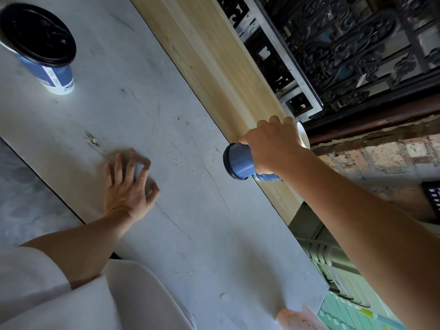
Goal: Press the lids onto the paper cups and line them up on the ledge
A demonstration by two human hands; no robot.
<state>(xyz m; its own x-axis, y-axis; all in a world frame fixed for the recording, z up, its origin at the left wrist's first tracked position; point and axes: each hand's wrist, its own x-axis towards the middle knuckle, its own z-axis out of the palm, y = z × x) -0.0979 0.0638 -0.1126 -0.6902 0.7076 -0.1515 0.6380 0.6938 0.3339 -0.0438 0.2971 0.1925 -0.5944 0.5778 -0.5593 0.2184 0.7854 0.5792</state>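
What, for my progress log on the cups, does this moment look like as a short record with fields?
left hand: rests on the grey table, fingers spread, holds nothing
right hand: grips the blue cup
blue cup: tilted on its side, dark-rimmed end pointing left, over the seam between table and wooden ledge
second cup: upright on the table, far left, black lid on

A scratched grey tabletop [190, 222] is spread across the middle, a black ornate iron grille [357, 44] is seen at one o'clock, a brick wall [371, 160] at three o'clock, and a green ribbed panel [333, 270] at five o'clock.
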